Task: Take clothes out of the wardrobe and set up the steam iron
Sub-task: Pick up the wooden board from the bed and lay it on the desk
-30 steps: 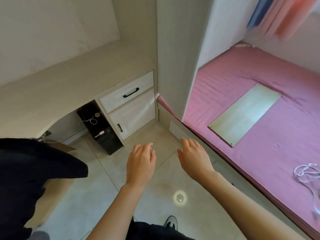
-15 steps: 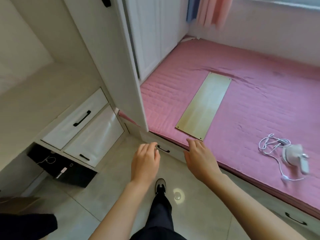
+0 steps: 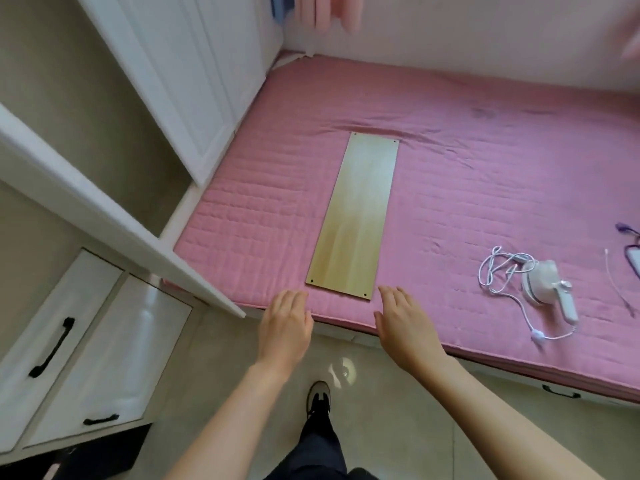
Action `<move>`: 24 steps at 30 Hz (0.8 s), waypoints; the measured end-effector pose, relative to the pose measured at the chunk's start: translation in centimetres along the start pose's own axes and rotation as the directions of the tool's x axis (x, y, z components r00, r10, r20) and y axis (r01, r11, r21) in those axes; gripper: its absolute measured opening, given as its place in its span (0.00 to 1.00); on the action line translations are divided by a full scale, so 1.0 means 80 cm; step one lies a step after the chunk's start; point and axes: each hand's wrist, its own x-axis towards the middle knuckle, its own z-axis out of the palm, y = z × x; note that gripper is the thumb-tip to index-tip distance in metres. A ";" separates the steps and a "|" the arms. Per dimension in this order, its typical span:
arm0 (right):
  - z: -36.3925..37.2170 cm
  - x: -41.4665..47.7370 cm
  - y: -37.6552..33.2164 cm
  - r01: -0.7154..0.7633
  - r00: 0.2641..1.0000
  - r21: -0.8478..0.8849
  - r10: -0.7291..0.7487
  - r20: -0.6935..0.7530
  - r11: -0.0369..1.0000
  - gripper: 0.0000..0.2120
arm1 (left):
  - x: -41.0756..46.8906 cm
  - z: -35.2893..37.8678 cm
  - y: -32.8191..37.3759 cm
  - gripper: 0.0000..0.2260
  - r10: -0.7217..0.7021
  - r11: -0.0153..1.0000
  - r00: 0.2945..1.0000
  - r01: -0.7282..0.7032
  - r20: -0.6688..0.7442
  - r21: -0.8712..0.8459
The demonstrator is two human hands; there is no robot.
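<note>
A small white steam iron (image 3: 550, 289) lies on its side on the pink mattress (image 3: 467, 161) at the right, its white cord (image 3: 502, 271) coiled beside it. The white wardrobe (image 3: 194, 81) stands at the upper left with its doors shut; no clothes are visible. My left hand (image 3: 285, 325) and my right hand (image 3: 403, 323) hover palm down and empty at the mattress's near edge, fingers loosely apart, just below a long wooden board (image 3: 356, 216) that lies flat on the mattress.
White drawers with black handles (image 3: 52, 348) sit at the lower left under a desk. Pink curtains (image 3: 329, 12) hang at the far wall. A purple cord and a pale device (image 3: 632, 251) lie at the right edge. My shoe (image 3: 318, 398) is on the tiled floor.
The view has swung right from the desk and drawers to the bed. The board and the steam iron have come fully into view. Both hands stay empty and held out ahead.
</note>
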 end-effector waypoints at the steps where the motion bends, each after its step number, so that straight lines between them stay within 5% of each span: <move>1: 0.006 0.015 0.006 -0.015 1.000 -0.001 0.015 0.021 1.000 0.23 | 0.016 0.009 -0.003 0.17 0.004 1.000 0.999 -0.004 0.040 0.006; 14: 0.106 0.200 0.099 -0.018 0.986 -0.047 0.025 0.166 0.999 0.19 | 0.187 0.172 -0.042 0.22 -0.130 0.988 0.916 0.150 0.380 -0.024; 24: 0.215 0.335 0.195 -0.017 0.947 0.003 0.016 0.320 1.000 0.16 | 0.301 0.330 -0.060 0.20 -0.341 0.908 0.838 0.411 0.426 -0.081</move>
